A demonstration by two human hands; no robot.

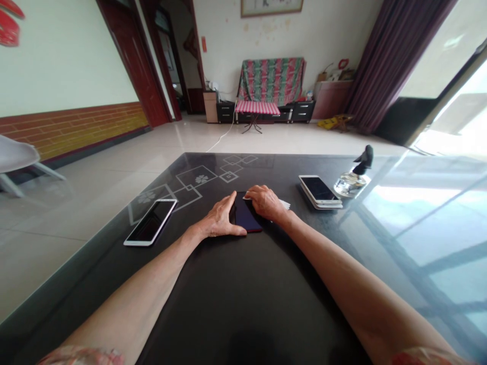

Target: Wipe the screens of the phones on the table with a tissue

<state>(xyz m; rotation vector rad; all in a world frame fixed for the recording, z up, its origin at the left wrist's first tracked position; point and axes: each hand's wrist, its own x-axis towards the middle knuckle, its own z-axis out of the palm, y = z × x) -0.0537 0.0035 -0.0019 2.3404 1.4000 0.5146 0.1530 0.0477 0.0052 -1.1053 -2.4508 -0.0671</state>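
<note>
A dark smartphone (248, 218) lies flat on the black table in front of me. My left hand (217, 219) grips it from the left, thumb at the near edge and fingers at the far edge. Over the phone's far right part, my right hand (266, 202) is closed on a white tissue (285, 205); its ends stick out beside the wrist and under the fingertips. To the left lies a white-framed smartphone (151, 223), dark screen up. On the right, a white smartphone (318, 188) rests on top of another light-coloured one.
A clear spray bottle (350, 183) with a black trigger head stands behind the stacked phones. The glossy table (243, 294) has printed squares at its far left. Beyond it are a small folding table (257, 107), a white chair (17, 157) and a purple curtain (395, 56).
</note>
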